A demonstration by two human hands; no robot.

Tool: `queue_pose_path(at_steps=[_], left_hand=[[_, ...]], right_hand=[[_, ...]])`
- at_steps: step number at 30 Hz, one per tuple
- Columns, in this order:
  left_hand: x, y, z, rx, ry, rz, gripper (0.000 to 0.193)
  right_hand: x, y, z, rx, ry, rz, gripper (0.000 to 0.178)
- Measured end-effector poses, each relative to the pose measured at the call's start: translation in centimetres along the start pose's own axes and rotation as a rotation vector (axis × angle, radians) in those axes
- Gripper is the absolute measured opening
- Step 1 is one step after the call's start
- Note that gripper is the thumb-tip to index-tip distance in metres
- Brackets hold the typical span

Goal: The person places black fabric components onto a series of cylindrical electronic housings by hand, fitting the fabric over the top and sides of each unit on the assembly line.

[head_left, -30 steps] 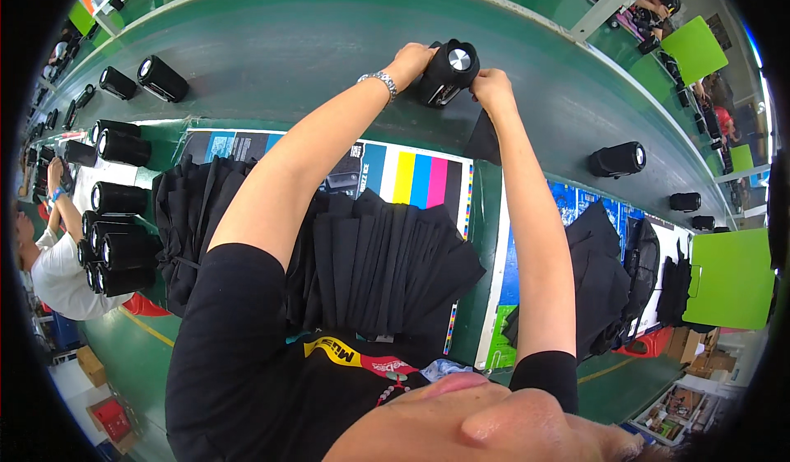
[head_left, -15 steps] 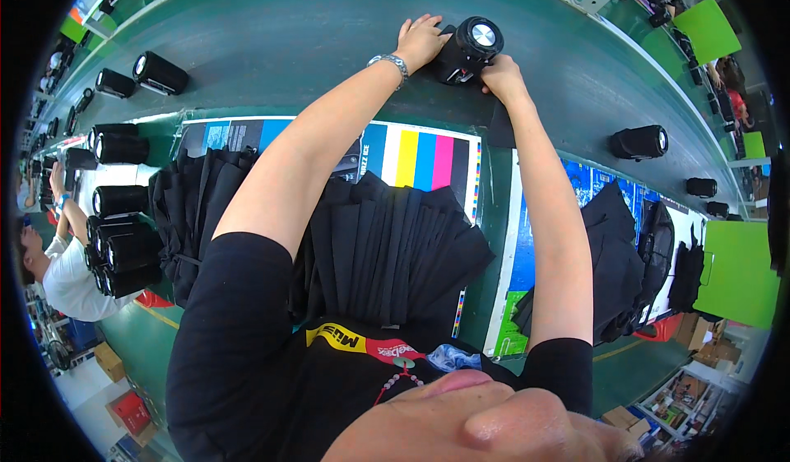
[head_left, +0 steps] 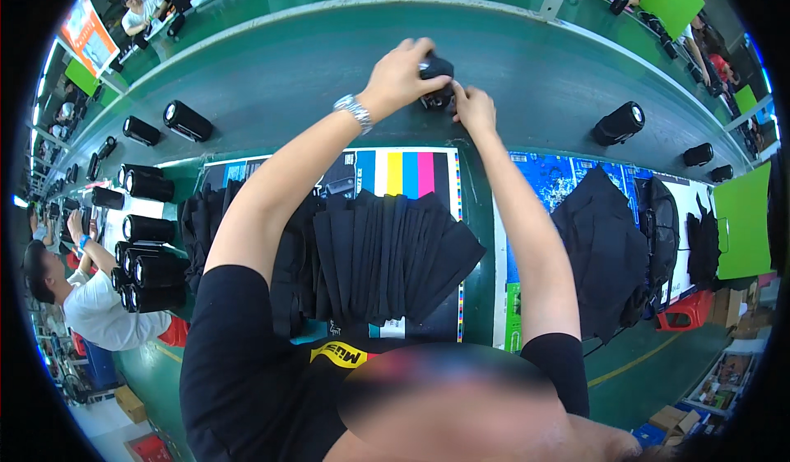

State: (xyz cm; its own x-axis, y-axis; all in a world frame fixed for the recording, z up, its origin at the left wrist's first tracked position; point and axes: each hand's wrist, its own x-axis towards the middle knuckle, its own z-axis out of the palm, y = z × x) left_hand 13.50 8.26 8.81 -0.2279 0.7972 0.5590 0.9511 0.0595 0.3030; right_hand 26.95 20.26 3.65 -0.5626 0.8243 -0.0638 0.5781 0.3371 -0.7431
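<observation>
A: Green conveyor belt (head_left: 271,75) runs across the upper frame. Where's the black cylinder (head_left: 436,83)?

B: Top centre, between both hands. Left hand (head_left: 399,75) curled over its top and left side, gripping; right hand (head_left: 473,108) pinches its lower right edge. Long axis: cannot tell, mostly covered. Left is nearer.

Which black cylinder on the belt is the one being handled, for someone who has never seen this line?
Find the wide green belt curving across the top. Near its middle, just above the colour-striped sheet, the left hand and right hand meet on a black cylinder. The other black cylinders lie untouched; this one alone is gripped by both hands.
</observation>
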Motion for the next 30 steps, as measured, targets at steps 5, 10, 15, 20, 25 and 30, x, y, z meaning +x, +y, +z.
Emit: queue_pose_path(at_steps=[5, 10, 15, 20, 25, 30], left_hand=[[-4.1, 1.2, -3.1, -0.952, 0.022, -0.646, 0.04], [-5.0, -0.7, -5.0, -0.958, 0.098, -0.538, 0.043], [-2.6, -0.4, -7.4, -0.722, 0.157, -0.372, 0.038], [0.4, -0.6, -6.0, -0.654, 0.068, -0.374, 0.039], [2.8, -1.7, -4.3, -0.572, -0.275, -0.358, 0.037], [4.7, -1.2, -4.3, -0.466, -0.61, -0.521, 0.032]], right_hand=[[-3.8, -2.1, -0.2, 1.165, -0.375, 0.142, 0.057], [-4.4, -6.4, -1.1, 0.819, 0.042, -0.436, 0.05], [-5.3, -7.1, 0.4, 0.211, 0.356, -0.54, 0.069], [-5.2, -6.4, 0.5, 0.19, 0.34, -0.381, 0.073], [-5.0, -5.3, -0.5, 0.224, 0.183, -0.44, 0.071], [-5.0, -4.2, -2.3, 0.357, 0.131, -0.358, 0.078]])
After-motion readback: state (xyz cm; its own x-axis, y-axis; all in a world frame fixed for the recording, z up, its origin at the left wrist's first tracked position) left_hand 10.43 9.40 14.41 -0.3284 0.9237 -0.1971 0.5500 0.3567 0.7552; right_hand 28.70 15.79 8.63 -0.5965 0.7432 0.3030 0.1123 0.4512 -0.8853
